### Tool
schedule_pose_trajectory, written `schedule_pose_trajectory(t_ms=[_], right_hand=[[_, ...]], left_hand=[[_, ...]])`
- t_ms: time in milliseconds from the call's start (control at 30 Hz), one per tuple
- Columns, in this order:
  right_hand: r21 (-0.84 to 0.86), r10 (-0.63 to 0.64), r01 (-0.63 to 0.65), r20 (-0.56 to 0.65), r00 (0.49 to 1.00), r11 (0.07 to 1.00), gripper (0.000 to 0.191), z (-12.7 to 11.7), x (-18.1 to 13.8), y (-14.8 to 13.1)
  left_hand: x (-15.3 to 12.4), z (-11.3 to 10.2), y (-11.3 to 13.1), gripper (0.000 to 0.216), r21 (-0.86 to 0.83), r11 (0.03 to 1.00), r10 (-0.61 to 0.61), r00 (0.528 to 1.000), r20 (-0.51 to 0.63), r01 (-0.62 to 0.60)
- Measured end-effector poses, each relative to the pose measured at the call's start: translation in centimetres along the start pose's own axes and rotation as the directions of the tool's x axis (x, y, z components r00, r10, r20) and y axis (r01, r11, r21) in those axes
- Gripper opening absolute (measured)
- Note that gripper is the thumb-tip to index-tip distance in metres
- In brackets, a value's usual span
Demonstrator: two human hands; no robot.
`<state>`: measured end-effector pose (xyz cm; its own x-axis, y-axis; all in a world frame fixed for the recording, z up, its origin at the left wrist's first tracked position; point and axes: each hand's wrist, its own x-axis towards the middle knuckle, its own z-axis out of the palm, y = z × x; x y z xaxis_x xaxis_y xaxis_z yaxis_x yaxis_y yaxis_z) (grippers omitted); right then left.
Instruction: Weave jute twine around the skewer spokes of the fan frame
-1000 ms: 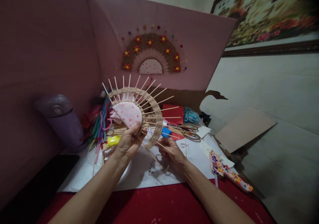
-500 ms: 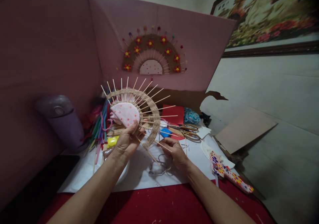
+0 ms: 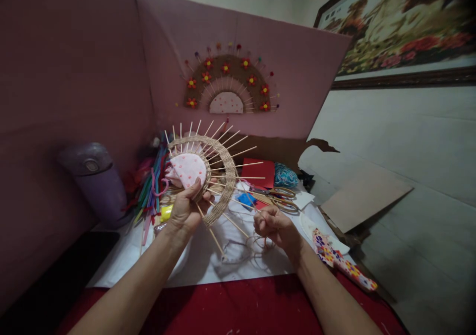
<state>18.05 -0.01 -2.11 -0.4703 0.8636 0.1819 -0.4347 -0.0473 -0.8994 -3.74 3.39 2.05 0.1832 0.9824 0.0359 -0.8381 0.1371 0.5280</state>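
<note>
My left hand (image 3: pixel 190 206) grips a half-round woven fan by its centre, thumb on the white fabric half-disc (image 3: pixel 189 168) with pink dots. Thin wooden sticks fan out from that disc, and a band of brown twine weaving (image 3: pixel 223 196) runs in an arc across them. To the right, my right hand (image 3: pixel 274 224) is closed in a pinch on a strand of twine, clear of the stick tips. Loose loops of the twine (image 3: pixel 256 250) hang below the fan and my right hand, over the white sheet.
Scissors (image 3: pixel 284 204), red card (image 3: pixel 258 172) and blue yarn (image 3: pixel 285 175) lie behind my right hand. Pipe cleaners (image 3: pixel 148 196) and a purple bottle (image 3: pixel 98 188) stand left. A finished flowered fan (image 3: pixel 226 68) hangs on the pink board. A flower-patterned glue gun shape (image 3: pixel 345 260) lies right.
My right hand has moved right, away from the fan's sticks, drawing the twine along. The fan, still in my left hand, has shifted and turned slightly.
</note>
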Motion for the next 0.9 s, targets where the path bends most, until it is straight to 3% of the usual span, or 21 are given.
schedule_pose_trajectory(t_ms=[200,333,433,600,900], right_hand=[[0.1,0.032,-0.034,0.016,0.999,0.994,0.032,-0.7,0.3,0.6],[-0.015,0.156,-0.157,-0.037,0.987,0.987,0.027,-0.5,0.8,1.8],[-0.102,0.178,-0.191,-0.119,0.977,0.976,0.017,0.4,1.1,2.3],[-0.085,0.256,-0.265,-0.103,0.961,0.96,0.018,1.8,1.1,2.1],[-0.2,0.227,-0.259,-0.17,0.959,0.945,0.019,1.2,1.1,1.7]], left_hand=[[0.1,-0.3,0.2,0.015,-0.03,1.0,-0.001,1.0,0.031,0.002],[0.1,-0.2,-0.1,0.012,-0.021,1.0,0.006,0.999,0.043,-0.005],[0.0,-0.1,-0.5,0.011,0.001,1.0,0.004,0.998,0.067,-0.004],[-0.1,-0.1,-1.1,0.009,0.007,1.0,0.018,0.994,0.105,-0.019],[0.0,0.0,-0.8,0.007,0.046,0.996,0.071,0.994,0.079,-0.075]])
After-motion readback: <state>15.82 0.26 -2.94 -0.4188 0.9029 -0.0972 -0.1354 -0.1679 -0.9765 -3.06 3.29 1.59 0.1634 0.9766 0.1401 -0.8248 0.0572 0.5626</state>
